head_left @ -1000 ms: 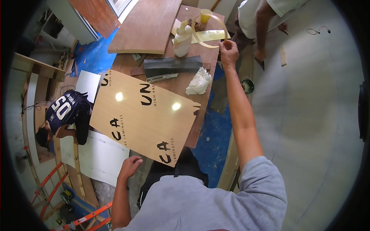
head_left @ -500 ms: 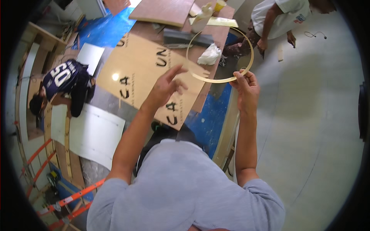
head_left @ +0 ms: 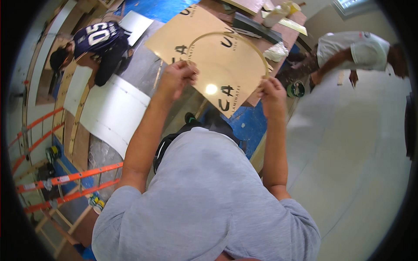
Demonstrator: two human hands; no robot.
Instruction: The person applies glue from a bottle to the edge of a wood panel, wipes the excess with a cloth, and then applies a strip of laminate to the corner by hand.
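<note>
One thin curved band, arched above the tan sheet; whether a closed ring, I can't quite tell. My left hand pinches one side, my right hand the other. Care: I should grip lightly and spread evenly, avoiding kinks.

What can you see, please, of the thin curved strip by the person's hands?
The strip is narrow and yellowish tan, apparently flexible; its exact material is unclear. It bows into a smooth arch, pinched on one side by the fingers of the left hand and on the other by those of the right hand. In the picture it crosses the tan printed sheet; whether it touches that is hard to tell. Its ends cannot be made out.
</note>
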